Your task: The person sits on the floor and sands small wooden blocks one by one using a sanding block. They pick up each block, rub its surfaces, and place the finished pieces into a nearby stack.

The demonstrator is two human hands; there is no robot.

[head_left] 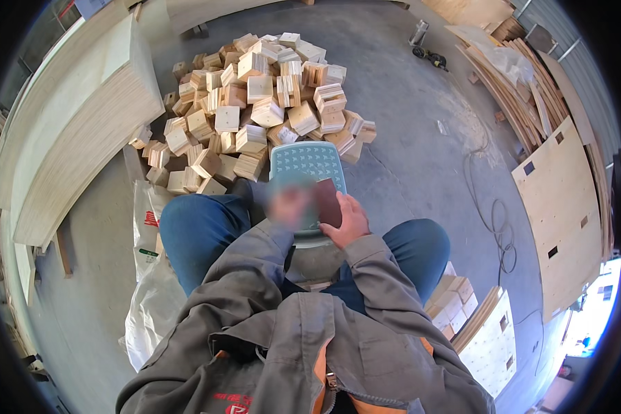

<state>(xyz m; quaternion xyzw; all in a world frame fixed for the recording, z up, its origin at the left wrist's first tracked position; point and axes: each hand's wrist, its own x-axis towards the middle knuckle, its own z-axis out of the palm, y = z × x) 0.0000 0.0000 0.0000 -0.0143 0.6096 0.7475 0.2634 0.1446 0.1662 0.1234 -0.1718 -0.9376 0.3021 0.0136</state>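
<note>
My right hand (pixel 348 221) grips a flat dark reddish-brown piece (pixel 330 201), thumb on its near side and fingers along its right edge. Whether it is a sheet or the face of a block, I cannot make out. Just left of it is my left hand (pixel 290 203), smeared so that its fingers do not show. Both hands are over a light blue-green plastic stool (pixel 306 153) with a patterned top, between my knees. Beyond the stool lies a large heap of layered wooden blocks (pixel 259 90).
Large stacked pale boards (pixel 76 124) stand at the left. A white plastic sack (pixel 152 297) lies beside my left leg. On the right are leaning plywood panels (pixel 562 207), a black cable (pixel 493 228) on the floor and stacked blocks (pixel 452 307) near my right knee.
</note>
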